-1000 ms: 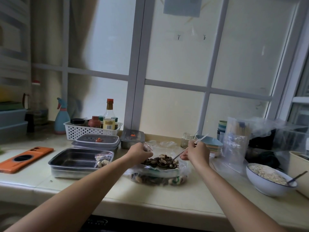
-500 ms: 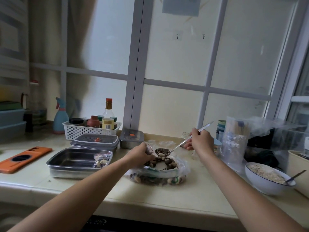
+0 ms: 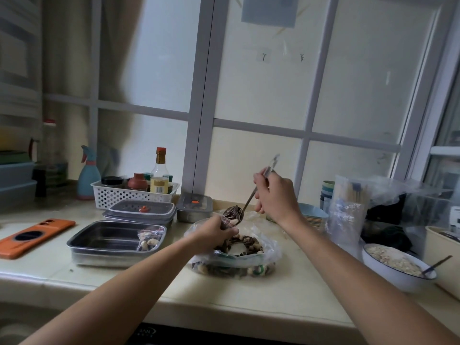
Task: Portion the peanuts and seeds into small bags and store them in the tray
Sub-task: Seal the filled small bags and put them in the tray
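On the pale countertop (image 3: 149, 285) below the window, a large clear plastic bag of mixed peanuts and dark seeds (image 3: 236, 267) lies slumped open, just beside the right end of a shallow rectangular stainless-steel tray (image 3: 99, 257). Over that bag the left hand (image 3: 211, 234) has its fingers curled round a small clear plastic bag (image 3: 227, 223), gripping it near the mouth; most of the small bag is hidden behind the knuckles. The right hand (image 3: 273, 199) is raised above and behind, thumb and fingers closed on the handle of a slim metal spoon (image 3: 249, 202). The spoon slants down to the left. Its bowl, heaped with striped seeds and a pale peanut, sits right at the mouth of the small bag, touching or nearly so; I cannot tell which.

Inside the tray, against its right wall, lies one filled small zip bag of peanuts (image 3: 149, 239). Behind the tray stand two flat grey lidded containers (image 3: 142, 211), stacked, and a smaller lidded steel box (image 3: 194, 207). Farther back a white perforated plastic basket (image 3: 117, 195) holds bottles and jars, with a light-blue spray bottle (image 3: 88, 175) at its left. An orange phone case (image 3: 34, 236) lies flat at the far left, well apart from the tray. At the right a round white bowl of pale flakes (image 3: 388, 277) holds a dark-handled spoon (image 3: 436, 263).
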The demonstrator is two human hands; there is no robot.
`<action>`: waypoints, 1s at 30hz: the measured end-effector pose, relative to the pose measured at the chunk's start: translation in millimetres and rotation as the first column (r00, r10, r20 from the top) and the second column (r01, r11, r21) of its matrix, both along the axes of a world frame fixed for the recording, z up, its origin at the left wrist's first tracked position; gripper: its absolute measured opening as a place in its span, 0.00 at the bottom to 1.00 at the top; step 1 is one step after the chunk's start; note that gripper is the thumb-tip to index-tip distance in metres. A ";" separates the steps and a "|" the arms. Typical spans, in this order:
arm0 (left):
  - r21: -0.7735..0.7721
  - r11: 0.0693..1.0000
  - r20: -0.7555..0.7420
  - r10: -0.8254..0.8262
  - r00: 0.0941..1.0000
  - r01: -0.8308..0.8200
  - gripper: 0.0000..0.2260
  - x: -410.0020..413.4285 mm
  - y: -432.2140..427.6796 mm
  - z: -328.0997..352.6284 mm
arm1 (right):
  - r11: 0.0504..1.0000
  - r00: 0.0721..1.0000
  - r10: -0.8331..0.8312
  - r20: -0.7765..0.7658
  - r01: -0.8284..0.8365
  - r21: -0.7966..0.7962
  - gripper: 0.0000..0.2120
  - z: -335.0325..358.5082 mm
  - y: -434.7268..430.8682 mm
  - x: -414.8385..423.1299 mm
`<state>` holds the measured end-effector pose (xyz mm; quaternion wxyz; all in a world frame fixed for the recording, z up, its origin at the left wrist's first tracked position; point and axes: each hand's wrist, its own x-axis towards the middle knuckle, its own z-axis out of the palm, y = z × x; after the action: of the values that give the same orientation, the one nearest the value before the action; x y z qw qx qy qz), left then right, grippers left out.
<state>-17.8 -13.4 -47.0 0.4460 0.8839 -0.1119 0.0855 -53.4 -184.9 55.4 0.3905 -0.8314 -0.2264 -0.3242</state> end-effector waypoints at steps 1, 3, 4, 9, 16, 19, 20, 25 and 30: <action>-0.008 1.000 0.000 -0.002 1.000 0.002 0.12 0.4 0.1 -0.4 | 0.998 0.999 0.019 0.031 -0.017 -0.052 0.13 1.3 2.8 -1.5; -0.038 0.999 -0.019 0.017 1.000 -0.017 0.14 2.0 0.8 -1.5 | 0.989 0.996 0.068 0.063 -0.059 -0.136 0.12 3.8 8.0 -5.0; -0.059 0.998 -0.031 0.023 0.999 -0.025 0.15 5.3 1.6 -3.1 | 0.980 0.993 0.097 0.074 -0.083 -0.179 0.11 5.0 10.2 -7.2; -0.131 0.991 -0.054 0.020 0.998 -0.027 0.20 9.1 2.3 -2.1 | 0.918 0.973 0.175 0.149 -0.106 -0.382 0.10 11.1 18.6 -13.8; -0.192 0.979 -0.027 0.063 0.998 -0.067 0.16 3.1 -1.9 1.6 | 0.905 0.916 0.235 0.325 -0.085 -0.416 0.08 16.8 22.7 -11.0; -0.186 0.979 -0.008 0.079 0.997 -0.080 0.15 2.1 0.2 2.7 | 0.905 0.903 0.252 0.347 -0.093 -0.414 0.09 14.5 22.9 -7.5; -0.196 0.978 -0.013 0.067 0.998 -0.068 0.15 3.0 1.8 2.5 | 0.903 0.904 0.259 0.339 -0.103 -0.417 0.09 12.9 22.7 -6.1; -0.197 0.980 0.000 0.011 1.000 -0.010 0.14 0.6 6.2 3.0 | 0.917 0.896 0.263 0.357 -0.116 -0.382 0.09 5.2 18.8 0.1; -0.222 0.975 -0.015 -0.003 1.000 -0.001 0.13 2.8 9.8 0.0 | 0.995 0.921 0.047 0.387 -0.010 -0.096 0.13 -2.0 -1.3 13.2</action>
<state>-15.0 -3.6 -47.0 0.5427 0.8292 -0.0987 0.0905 -40.2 -186.3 53.4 0.3036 -0.7642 -0.3261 -0.4663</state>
